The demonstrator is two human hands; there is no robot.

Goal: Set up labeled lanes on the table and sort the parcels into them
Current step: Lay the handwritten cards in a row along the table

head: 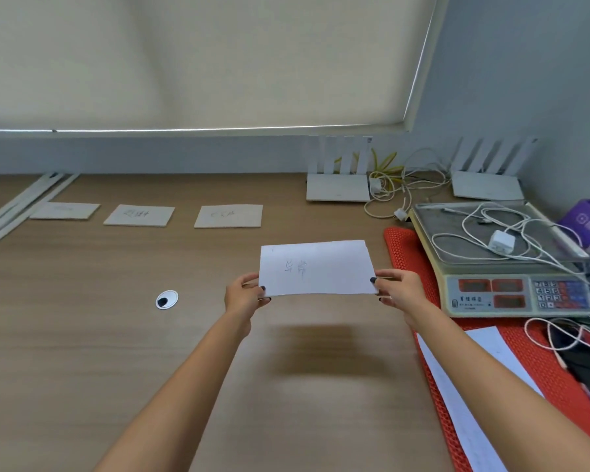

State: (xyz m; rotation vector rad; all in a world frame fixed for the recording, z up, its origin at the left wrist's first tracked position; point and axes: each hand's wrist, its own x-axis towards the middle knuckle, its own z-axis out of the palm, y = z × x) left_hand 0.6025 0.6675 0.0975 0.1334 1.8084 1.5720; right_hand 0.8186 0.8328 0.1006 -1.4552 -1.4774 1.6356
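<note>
Both hands, left hand [244, 294] and right hand [397, 289], pinch a fourth paper label [315, 269] above the tabletop [82, 335], lanes half laid, and next it likely wants setting right of the three labels [138, 215]

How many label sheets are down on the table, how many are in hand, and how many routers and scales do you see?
Label sheets lying on the table: 3
Label sheet held by the left hand and right hand: 1
Routers: 2
Scales: 1
Total: 7
</note>
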